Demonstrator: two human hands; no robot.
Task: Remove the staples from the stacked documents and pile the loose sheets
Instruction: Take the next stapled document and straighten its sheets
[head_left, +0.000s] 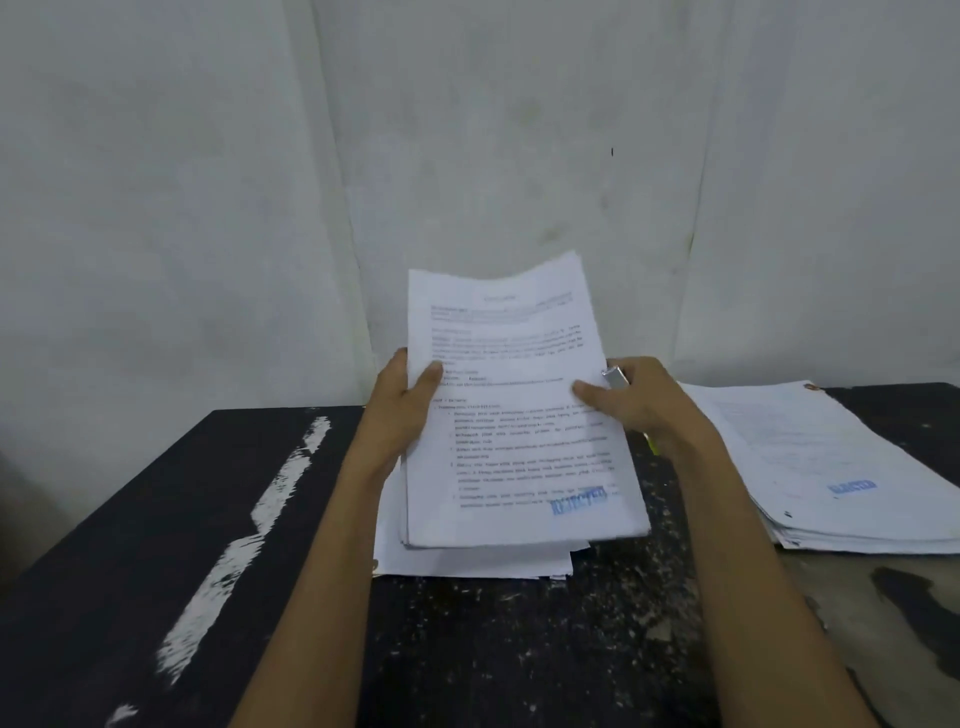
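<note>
A set of printed white sheets (514, 415) with a blue REJECTED stamp stands tilted, its far end lifted, over a pile of loose sheets (467, 564) on the dark table. My left hand (402, 410) grips the set's left edge, thumb on top. On the right edge my right hand (631, 400) pinches the sheets with the thumb, and a small silver tool (616, 376) also sits in its fingers. Something yellow (650, 442) shows under that hand. A thicker stack of documents (831, 467), also stamped REJECTED, lies at the right.
The table (156, 519) is black and worn, with a white paint streak (260, 519) on its left half and pale speckles at the front right. A white wall (467, 156) rises directly behind the table.
</note>
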